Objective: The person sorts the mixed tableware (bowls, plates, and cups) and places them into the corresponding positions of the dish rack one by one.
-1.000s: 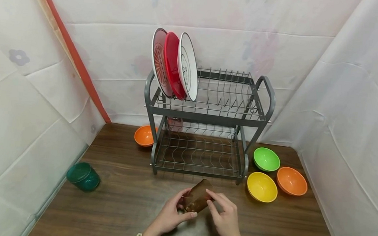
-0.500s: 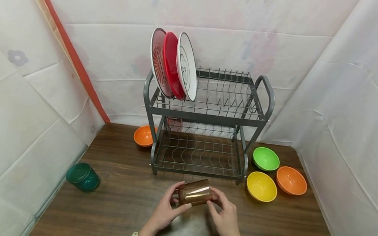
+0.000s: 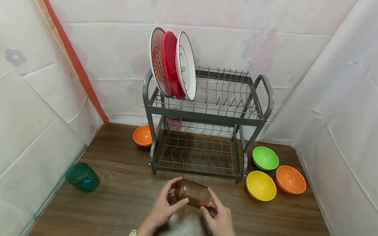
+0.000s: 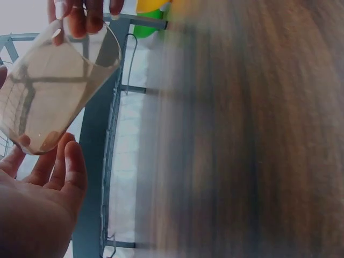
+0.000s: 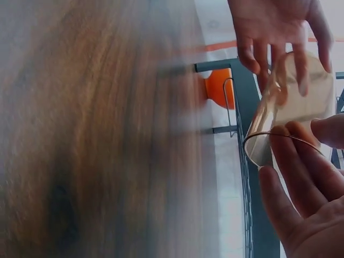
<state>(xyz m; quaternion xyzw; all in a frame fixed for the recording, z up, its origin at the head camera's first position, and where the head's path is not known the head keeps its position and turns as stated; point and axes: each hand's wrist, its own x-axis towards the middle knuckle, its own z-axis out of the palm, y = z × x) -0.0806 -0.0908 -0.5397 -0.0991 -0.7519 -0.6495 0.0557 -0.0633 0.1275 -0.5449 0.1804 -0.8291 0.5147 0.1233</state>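
A see-through amber drinking glass (image 3: 193,193) lies sideways in the air between both hands, in front of the dish rack. My left hand (image 3: 164,207) grips its closed end, thumb on the near side and fingers behind. At the rim end, my right hand (image 3: 218,220) pinches the wall. The right wrist view shows the glass (image 5: 309,107) with some right-hand fingers reaching inside the rim, the thumb outside. Seen from the left wrist, the glass (image 4: 54,94) slants, its base near the left fingers and its mouth by the right fingertips.
A grey two-tier dish rack (image 3: 205,117) holds a patterned plate (image 3: 158,61), a red plate (image 3: 171,65) and a white plate (image 3: 186,66). Beneath is a pinkish glass (image 3: 174,123). Right: green (image 3: 266,159), yellow (image 3: 261,186) and orange bowls (image 3: 290,180). Left: orange bowl (image 3: 144,135), teal glass (image 3: 82,177).
Both hands have turned the amber glass from a steep slant to nearly level, its rim end now toward the right. The left hand has shifted slightly left.
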